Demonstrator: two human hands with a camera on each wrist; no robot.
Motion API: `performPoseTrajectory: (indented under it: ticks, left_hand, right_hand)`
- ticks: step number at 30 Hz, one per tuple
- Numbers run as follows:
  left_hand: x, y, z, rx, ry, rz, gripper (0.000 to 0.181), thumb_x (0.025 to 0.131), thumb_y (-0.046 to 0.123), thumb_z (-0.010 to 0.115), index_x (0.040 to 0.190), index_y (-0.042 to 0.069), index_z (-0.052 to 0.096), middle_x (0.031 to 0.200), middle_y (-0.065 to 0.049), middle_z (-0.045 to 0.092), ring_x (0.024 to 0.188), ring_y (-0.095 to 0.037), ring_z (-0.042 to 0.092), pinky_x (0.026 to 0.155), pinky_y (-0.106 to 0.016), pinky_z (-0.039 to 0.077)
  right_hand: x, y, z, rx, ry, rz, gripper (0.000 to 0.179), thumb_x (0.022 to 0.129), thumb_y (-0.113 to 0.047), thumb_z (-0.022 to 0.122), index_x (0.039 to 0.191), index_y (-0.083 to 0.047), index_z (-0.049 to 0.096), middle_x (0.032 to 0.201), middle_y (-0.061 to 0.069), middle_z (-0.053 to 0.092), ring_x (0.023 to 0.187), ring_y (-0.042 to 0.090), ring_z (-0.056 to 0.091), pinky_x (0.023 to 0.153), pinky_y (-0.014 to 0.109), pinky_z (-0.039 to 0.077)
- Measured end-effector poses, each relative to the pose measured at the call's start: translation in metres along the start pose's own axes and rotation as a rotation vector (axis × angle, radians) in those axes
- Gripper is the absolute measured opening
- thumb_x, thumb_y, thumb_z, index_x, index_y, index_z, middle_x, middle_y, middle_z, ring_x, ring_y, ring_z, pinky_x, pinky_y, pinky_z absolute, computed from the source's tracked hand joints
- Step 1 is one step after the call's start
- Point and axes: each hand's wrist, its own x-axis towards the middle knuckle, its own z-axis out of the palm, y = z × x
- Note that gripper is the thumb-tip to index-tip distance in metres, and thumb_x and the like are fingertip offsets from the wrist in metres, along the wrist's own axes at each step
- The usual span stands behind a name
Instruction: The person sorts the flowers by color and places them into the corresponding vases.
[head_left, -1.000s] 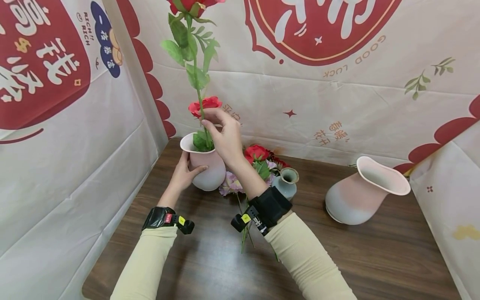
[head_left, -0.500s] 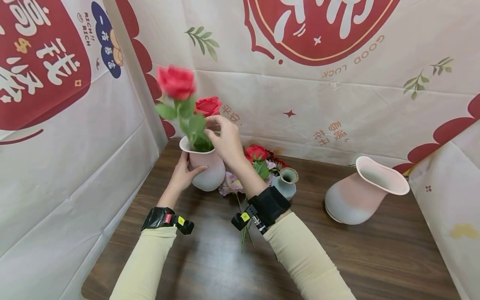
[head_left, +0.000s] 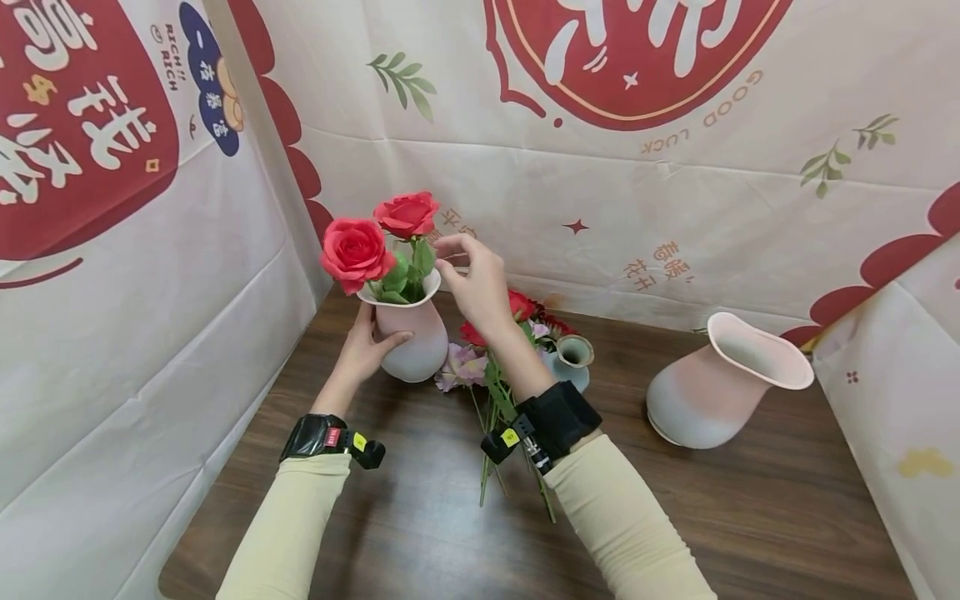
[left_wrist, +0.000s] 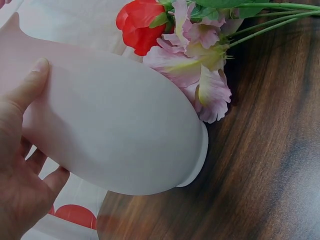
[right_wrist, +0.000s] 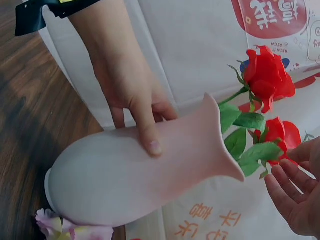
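A pink-and-white vase (head_left: 415,343) stands at the table's back left. My left hand (head_left: 362,353) grips it by the upper body, thumb across the front; the left wrist view shows the thumb and fingers on either side of the vase wall (left_wrist: 120,120). Two red roses rise from its mouth: one rose (head_left: 357,253) leans to the front left, the other rose (head_left: 408,214) stands behind it. Their lower stems are hidden inside. Just right of the rim is my right hand (head_left: 482,287), its fingers loosely bent; in the right wrist view it holds nothing beside the rear rose (right_wrist: 280,137).
Right of the vase lie a lilac flower (head_left: 461,367), more red flowers (head_left: 519,305) and green stems (head_left: 546,493), partly under my right forearm. A small blue-grey vase (head_left: 573,358) stands behind them. Another pink-and-white vase (head_left: 716,387) stands at right. Printed cloth walls (head_left: 540,208) enclose the table.
The held rose has gone down into the vase, its bloom dropping and leaning toward the front left. My right hand has let go of the stem and moved right. The left hand stays put.
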Motion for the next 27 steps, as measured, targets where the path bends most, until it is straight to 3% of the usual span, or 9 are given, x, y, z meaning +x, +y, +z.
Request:
performPoseTrajectory:
  ticks: [15, 27]
  left_hand:
    - [0.001, 0.003, -0.001, 0.026, -0.020, -0.037, 0.094, 0.092, 0.027, 0.073, 0.159, 0.013, 0.009, 0.166, -0.016, 0.018, 0.154, -0.032, 0.019, 0.125, -0.049, 0.025]
    - [0.001, 0.004, -0.001, 0.026, -0.020, -0.035, 0.093, 0.092, 0.027, 0.073, 0.159, 0.013, 0.010, 0.166, -0.016, 0.018, 0.154, -0.032, 0.019, 0.125, -0.049, 0.024]
  right_hand:
    - [-0.010, 0.031, -0.017, -0.020, 0.049, 0.089, 0.018, 0.094, -0.007, 0.065, 0.112, -0.003, 0.069, 0.109, 0.012, 0.073, 0.099, 0.025, 0.071, 0.091, 0.034, 0.059]
    - [-0.030, 0.056, -0.022, -0.052, 0.048, 0.143, 0.018, 0.094, -0.009, 0.067, 0.112, -0.005, 0.070, 0.110, 0.014, 0.073, 0.101, 0.028, 0.070, 0.092, 0.040, 0.057]
